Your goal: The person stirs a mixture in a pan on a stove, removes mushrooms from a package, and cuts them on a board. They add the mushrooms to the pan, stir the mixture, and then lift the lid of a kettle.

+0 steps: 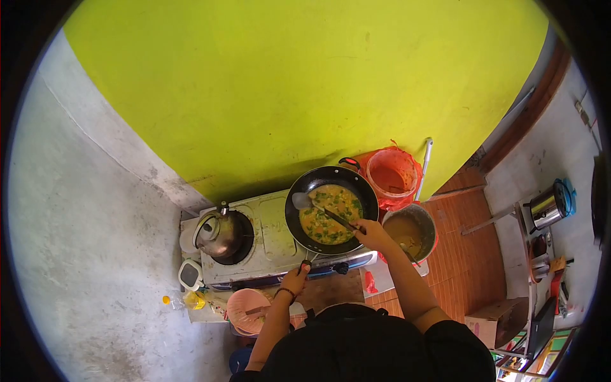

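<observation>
A black wok (297, 226) sits on the right side of the gas stove (270, 219), with a yellow egg mixture (328, 232) dotted with green pieces spread over its bottom. My left hand (294, 280), a beaded bracelet at its wrist, is closed around the wok's handle (308, 261) at the near side. In my right hand (373, 235) is the dark handle of a spatula (301, 201). The spatula's grey blade rests at the left edge of the egg, against the wok's inner wall.
On the left burner stands a metal kettle (215, 234). Right of the wok are a red bucket (393, 172) and a pot of brownish liquid (407, 232). A pink basket (247, 311) and a bottle with a yellow cap (173, 302) lie front left. A cardboard box (487, 328) is at right.
</observation>
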`<state>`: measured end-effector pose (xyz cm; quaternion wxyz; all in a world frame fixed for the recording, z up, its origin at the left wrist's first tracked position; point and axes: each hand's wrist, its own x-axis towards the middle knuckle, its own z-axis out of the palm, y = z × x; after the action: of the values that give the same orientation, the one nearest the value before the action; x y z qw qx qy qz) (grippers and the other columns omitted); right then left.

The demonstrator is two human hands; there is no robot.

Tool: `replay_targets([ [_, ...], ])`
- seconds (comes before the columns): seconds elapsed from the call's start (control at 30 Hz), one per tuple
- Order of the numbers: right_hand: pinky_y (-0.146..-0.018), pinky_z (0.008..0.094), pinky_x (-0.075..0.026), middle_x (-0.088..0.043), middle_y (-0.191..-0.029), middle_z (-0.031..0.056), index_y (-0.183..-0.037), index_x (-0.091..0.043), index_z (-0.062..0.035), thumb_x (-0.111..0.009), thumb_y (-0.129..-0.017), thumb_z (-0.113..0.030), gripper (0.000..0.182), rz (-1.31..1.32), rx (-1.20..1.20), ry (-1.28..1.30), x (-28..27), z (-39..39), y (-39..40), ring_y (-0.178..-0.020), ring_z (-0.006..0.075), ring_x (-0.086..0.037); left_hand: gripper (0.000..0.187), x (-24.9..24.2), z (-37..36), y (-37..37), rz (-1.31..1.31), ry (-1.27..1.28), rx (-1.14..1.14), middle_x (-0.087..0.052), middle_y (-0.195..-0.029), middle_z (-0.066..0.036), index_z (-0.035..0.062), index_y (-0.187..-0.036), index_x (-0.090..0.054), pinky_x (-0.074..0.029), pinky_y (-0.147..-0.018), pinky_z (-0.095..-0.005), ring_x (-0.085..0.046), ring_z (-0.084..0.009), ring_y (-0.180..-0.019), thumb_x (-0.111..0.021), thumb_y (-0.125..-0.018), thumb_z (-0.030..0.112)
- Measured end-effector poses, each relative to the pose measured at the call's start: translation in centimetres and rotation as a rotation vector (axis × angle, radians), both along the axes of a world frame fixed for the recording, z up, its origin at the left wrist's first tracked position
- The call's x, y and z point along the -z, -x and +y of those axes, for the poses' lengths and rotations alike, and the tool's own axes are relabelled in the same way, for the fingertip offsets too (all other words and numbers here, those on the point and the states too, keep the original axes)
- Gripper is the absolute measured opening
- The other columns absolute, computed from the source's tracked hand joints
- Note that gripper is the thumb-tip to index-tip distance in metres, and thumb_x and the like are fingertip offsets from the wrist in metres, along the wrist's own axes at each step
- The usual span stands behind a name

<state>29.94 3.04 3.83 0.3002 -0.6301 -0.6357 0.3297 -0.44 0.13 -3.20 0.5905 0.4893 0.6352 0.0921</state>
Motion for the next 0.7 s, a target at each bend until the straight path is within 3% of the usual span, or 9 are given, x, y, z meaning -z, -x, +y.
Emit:
replay_targets([
  [0.07, -0.058, 0.0321, -0.047, -0.062, -0.067, 0.0127, -0.109, -0.063, -0.0024, -0.061, -0.082, -0.015, 0.029, -0.011, -0.048, 0.061, -1.9, -1.0, -0.3, -0.059, 0.0162, -0.059, 0.057, 0.9, 0.0, 0.1, -0.002, -0.006, 0.001, -0.056, -0.06, -0.007, 0.0022, -0.077, -0.06, -0.045, -0.049, -0.0311, -0.056, -0.0184, -0.052, -0.053, -0.085, 0.058],
  [0.17, -0.061, 0.0342, -0.047, -0.063, -0.071, 0.0147, -0.11, -0.062, -0.0031, -0.06, -0.082, -0.015, 0.03, -0.027, -0.029, -0.032, -1.5, -1.2, -0.8, -0.064, 0.0218, -0.062, 0.057, 1.1, 0.0, 0.1, -0.021, 0.009, -0.019, -0.056, -0.06, -0.007, 0.0023, -0.077, -0.06, -0.045, -0.05, -0.0312, -0.057, -0.0184, -0.052, -0.053, -0.085, 0.058],
  [0.27, -0.069, 0.0377, -0.049, -0.065, -0.081, 0.0196, -0.113, -0.06, -0.0028, -0.059, -0.083, -0.014, 0.032, -0.084, 0.115, -0.054, -1.8, -0.9, 0.5, -0.076, 0.0321, -0.065, 0.056, 0.5, 0.1, 0.0, 0.005, 0.016, -0.008, -0.057, -0.06, -0.008, 0.0023, -0.077, -0.06, -0.045, -0.05, -0.0312, -0.056, -0.0182, -0.052, -0.052, -0.086, 0.057],
  [0.37, -0.077, 0.0424, -0.049, -0.064, -0.091, 0.0242, -0.114, -0.058, -0.0014, -0.056, -0.083, -0.013, 0.032, -0.059, 0.19, -0.136, 0.3, -0.3, 1.9, -0.087, 0.0404, -0.062, 0.046, 0.4, 0.1, 0.1, -0.119, 0.052, -0.054, -0.048, -0.056, -0.003, 0.0035, -0.078, -0.054, -0.037, -0.042, -0.0274, -0.046, -0.0129, -0.043, -0.058, -0.088, 0.048],
  [0.47, -0.081, 0.0442, -0.048, -0.062, -0.097, 0.026, -0.113, -0.058, 0.0001, -0.055, -0.084, -0.011, 0.032, -0.134, 0.229, -0.01, 1.5, -0.3, 3.2, -0.092, 0.0412, -0.061, 0.047, -0.9, 0.1, -0.3, -0.051, 0.02, -0.024, -0.049, -0.057, -0.002, 0.0035, -0.078, -0.055, -0.037, -0.042, -0.0274, -0.046, -0.0129, -0.044, -0.057, -0.088, 0.049],
  [0.7, -0.074, 0.0455, -0.05, -0.063, -0.09, 0.0256, -0.113, -0.058, -0.001, -0.055, -0.083, -0.011, 0.032, -0.101, 0.12, -0.082, 0.5, -3.3, 5.2, -0.083, 0.0411, -0.062, 0.052, -1.2, 0.1, -0.4, -0.009, -0.002, -0.003, -0.054, -0.062, -0.005, 0.002, -0.078, -0.058, -0.041, -0.045, -0.0288, -0.052, -0.0151, -0.05, -0.054, -0.088, 0.053],
])
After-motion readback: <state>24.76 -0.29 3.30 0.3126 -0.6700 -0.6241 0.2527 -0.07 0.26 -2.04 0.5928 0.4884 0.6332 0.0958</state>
